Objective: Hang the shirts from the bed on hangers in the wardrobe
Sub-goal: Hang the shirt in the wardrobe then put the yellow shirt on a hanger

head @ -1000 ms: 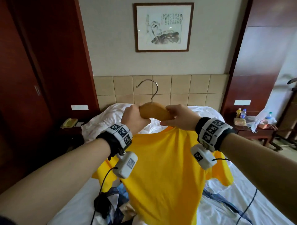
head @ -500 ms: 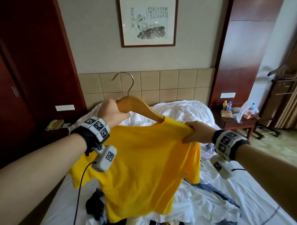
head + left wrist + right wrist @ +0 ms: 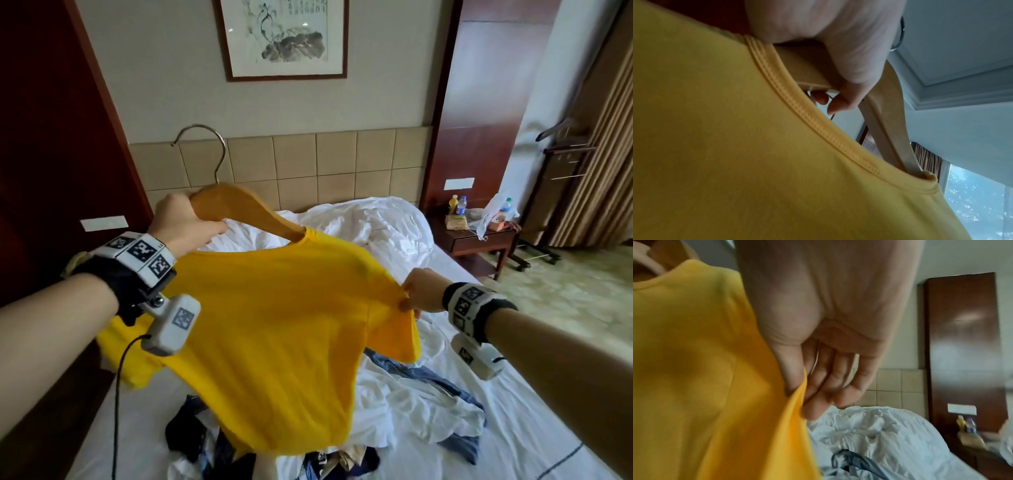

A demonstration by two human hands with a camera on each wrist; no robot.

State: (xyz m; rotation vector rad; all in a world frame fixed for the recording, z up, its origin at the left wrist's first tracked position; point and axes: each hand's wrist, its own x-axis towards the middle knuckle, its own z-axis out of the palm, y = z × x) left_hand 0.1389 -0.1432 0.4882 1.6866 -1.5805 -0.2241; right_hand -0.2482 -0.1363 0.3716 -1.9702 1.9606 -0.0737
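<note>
We hold the soft yellow cotton T-shirt (image 3: 274, 325) up over the white-sheeted bed (image 3: 513, 428), half threaded onto a pale wooden hanger with a metal hook (image 3: 239, 205). It looks light and limp, so it will sag wherever it is not carried; the stiff hanger is the better thing to grasp, while the cloth is best pinched at the shoulder seam or the ribbed collar. Our left hand (image 3: 181, 222) has its fingers curled round the hanger's bare left arm, just beside the neckline. Our right hand (image 3: 419, 291) pinches the shirt's right shoulder edge between thumb and fingertips, drawing it outward over the hanger's other arm, which is hidden inside the cloth. The shirt is plain and bright, with short sleeves, and hangs in a slant. Its left shoulder probably still needs slipping on, and other crumpled garments (image 3: 428, 380) lie beneath.
</note>
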